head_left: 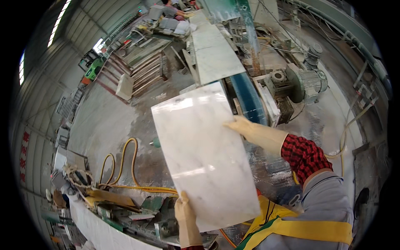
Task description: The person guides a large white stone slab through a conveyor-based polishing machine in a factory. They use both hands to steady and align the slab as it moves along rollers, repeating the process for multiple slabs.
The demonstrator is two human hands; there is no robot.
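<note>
A glossy white stone slab [204,154] with faint grey veining is held up in front of me, tilted, its polished face reflecting light. My left hand [186,211], in a pale glove, grips its lower left edge. On the upper right edge my right hand [243,127], gloved alike, has its fingers over the face; the rest of the grip is hidden behind the slab. Just beyond the slab's top edge is a blue conveyor belt [248,98], on which another pale slab [214,54] lies flat.
A motor [306,83] stands right of the belt. A yellow hose [133,162] loops over the floor at left, above a cluttered bench with stone scraps [152,204]. Wooden racks [146,75] lie farther left. A person [173,11] works at the conveyor's far end.
</note>
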